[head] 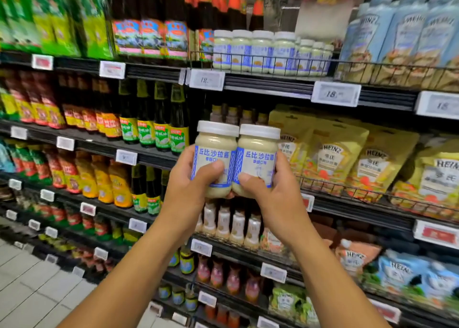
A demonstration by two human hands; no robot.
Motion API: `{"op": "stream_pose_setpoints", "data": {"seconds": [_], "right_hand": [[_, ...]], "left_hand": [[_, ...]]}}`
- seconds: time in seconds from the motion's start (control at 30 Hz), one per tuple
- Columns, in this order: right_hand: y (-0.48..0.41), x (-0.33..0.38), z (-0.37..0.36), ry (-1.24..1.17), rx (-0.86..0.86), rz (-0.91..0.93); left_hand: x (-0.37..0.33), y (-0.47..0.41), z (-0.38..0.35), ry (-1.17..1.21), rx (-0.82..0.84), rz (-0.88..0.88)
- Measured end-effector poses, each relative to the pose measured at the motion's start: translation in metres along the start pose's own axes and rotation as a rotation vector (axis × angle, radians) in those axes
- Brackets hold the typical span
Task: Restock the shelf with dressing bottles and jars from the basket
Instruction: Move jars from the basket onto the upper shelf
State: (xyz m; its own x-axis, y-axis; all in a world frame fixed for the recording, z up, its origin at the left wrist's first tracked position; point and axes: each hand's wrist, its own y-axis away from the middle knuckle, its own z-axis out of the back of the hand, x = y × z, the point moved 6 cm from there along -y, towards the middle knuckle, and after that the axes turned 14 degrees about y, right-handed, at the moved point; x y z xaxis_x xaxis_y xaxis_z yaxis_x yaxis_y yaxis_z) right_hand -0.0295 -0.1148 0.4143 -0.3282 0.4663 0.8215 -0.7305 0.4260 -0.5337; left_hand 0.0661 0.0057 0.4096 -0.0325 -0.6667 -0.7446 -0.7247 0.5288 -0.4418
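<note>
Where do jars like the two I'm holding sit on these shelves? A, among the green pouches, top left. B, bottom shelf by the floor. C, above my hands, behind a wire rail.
C: the shelf jars above match, lid and label, the left jar in the left hand and the right jar in the right hand.

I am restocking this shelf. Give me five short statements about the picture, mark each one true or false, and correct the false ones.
1. The left hand grips the left jar and the right hand grips the right jar. True.
2. The two jars are held apart. False: they touch side by side.
3. Their lids are red. False: both lids are white.
4. A row of jars on the upper shelf stands behind a wire rail. True.
5. The yellow pouches are left of the hands. False: they are to the right.
</note>
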Motion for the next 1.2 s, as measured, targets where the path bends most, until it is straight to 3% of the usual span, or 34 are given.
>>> {"op": "stream_pose_setpoints", "data": {"seconds": [0.53,0.83,1.0,1.2], "right_hand": [[-0.15,0.067,0.058,0.091,-0.139,0.262],[-0.226,0.114,0.099,0.057,-0.163,0.306],[-0.265,0.127,0.119,0.11,-0.191,0.278],[-0.296,0.114,0.129,0.427,-0.22,0.194]], "left_hand": [[-0.052,-0.163,-0.076,0.013,0.242,-0.164],[-0.095,-0.237,-0.133,-0.159,0.31,-0.342],[-0.108,-0.279,-0.144,-0.254,0.435,-0.26],[-0.102,-0.32,-0.132,-0.388,0.552,-0.159]]}}
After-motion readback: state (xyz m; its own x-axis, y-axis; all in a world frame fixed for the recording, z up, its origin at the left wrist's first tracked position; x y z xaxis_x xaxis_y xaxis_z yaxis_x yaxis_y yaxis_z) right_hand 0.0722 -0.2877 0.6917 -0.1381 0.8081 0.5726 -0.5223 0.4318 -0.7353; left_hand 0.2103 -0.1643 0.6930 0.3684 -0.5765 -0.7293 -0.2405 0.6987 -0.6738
